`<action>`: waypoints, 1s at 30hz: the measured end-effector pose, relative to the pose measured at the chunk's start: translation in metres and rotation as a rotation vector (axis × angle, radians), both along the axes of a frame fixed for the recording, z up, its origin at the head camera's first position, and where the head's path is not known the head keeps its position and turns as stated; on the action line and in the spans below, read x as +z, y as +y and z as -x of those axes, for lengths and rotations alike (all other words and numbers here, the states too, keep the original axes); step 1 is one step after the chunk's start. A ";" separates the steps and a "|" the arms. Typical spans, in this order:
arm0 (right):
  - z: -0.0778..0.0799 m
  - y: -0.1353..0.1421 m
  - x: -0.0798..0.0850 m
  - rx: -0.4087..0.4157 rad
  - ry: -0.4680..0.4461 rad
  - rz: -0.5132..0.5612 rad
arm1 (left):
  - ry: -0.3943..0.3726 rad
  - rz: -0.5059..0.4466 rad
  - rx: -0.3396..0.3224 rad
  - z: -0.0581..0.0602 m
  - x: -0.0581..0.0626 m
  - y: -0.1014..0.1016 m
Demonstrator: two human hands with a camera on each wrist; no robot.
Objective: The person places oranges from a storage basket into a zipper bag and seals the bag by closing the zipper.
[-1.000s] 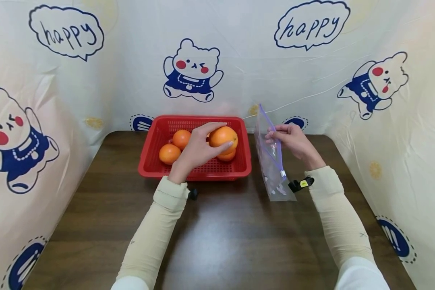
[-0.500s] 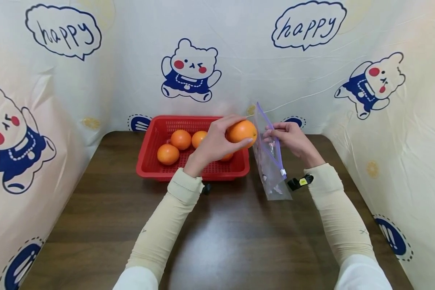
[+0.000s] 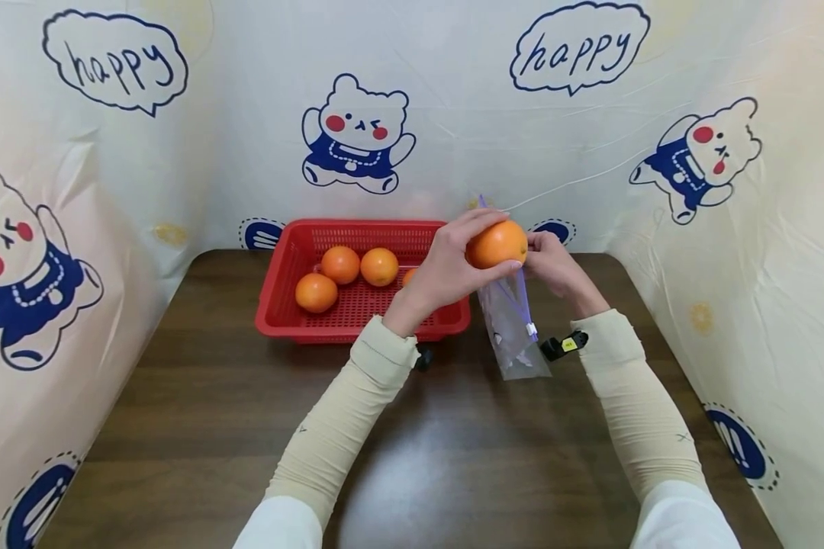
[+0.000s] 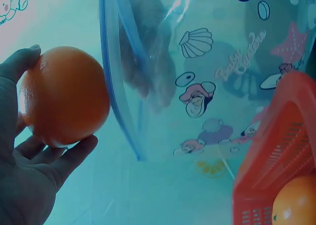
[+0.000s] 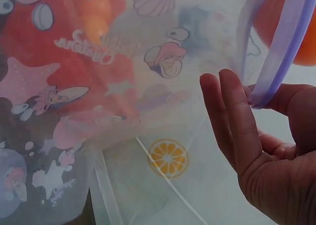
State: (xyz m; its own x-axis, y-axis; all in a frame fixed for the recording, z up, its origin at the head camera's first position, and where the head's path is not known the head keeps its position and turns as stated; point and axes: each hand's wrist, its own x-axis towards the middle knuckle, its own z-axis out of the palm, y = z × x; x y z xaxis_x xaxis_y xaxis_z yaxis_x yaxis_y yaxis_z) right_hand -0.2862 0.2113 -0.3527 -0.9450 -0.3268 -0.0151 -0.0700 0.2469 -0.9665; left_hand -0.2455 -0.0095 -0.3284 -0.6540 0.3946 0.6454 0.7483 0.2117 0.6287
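Carried rightward from above the red perforated plastic basket [image 3: 329, 333] at mid-frame, a round orange fruit [image 3: 497, 245] sits, right of center, clamped in a person's left hand [image 3: 446, 263] beside the purple-zippered clear plastic bag [image 3: 510, 351] whose edge the right hand [image 3: 552, 265] pinches.

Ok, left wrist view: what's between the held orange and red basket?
In the left wrist view, the clear printed bag lies between the held orange and red basket.
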 end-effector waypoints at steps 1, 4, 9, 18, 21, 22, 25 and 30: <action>0.000 -0.001 0.000 -0.003 -0.001 0.001 | -0.009 0.001 0.003 0.000 -0.001 0.001; 0.000 -0.002 0.001 -0.006 -0.017 0.000 | -0.042 0.017 0.013 0.001 -0.004 0.003; 0.001 -0.002 0.003 0.011 -0.045 -0.007 | -0.061 0.061 0.028 0.002 -0.009 0.003; 0.003 -0.004 0.008 0.009 -0.038 -0.045 | -0.048 0.083 0.028 0.006 -0.013 -0.001; 0.003 -0.004 0.011 -0.005 -0.040 -0.066 | -0.047 0.089 0.024 0.008 -0.014 -0.003; 0.003 -0.004 0.012 -0.010 -0.043 -0.073 | -0.051 0.095 0.024 0.009 -0.014 -0.004; 0.004 -0.004 0.014 -0.030 -0.052 -0.085 | -0.068 0.126 0.027 0.010 -0.015 -0.006; 0.005 -0.005 0.017 -0.045 -0.071 -0.066 | -0.101 0.232 0.060 0.011 -0.016 -0.010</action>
State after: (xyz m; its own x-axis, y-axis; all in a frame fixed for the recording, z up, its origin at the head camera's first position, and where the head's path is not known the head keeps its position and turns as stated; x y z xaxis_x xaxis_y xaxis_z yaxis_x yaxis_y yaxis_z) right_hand -0.2916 0.2065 -0.3353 -0.9544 -0.2806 -0.1024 0.0104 0.3114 -0.9502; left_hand -0.2564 -0.0192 -0.3440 -0.7374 0.4829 0.4722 0.6657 0.4015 0.6290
